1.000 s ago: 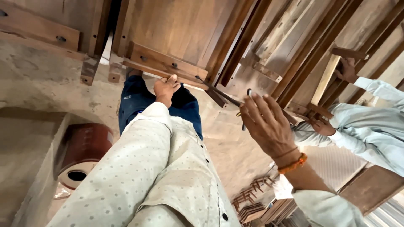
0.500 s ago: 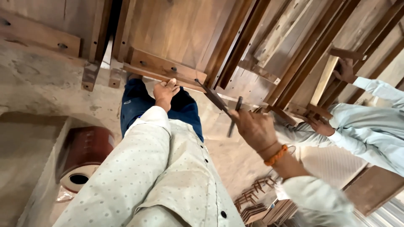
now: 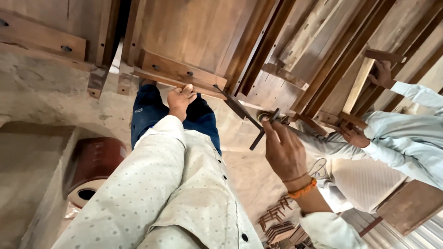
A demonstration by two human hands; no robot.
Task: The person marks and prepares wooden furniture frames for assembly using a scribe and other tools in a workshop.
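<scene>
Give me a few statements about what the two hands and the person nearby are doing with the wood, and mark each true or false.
1. The left hand rests on the edge of a wooden panel. True.
2. The right hand is empty. False: it grips a dark metal rod.
3. An orange band circles the right wrist. True.
4. The person nearby stands with both hands off the wood. False: both hands hold wooden pieces.

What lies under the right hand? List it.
Below the right hand lie bare floor and a pile of small wooden pieces. Its fingers grip a dark metal rod; the palm hides the rod's upper part.
</scene>
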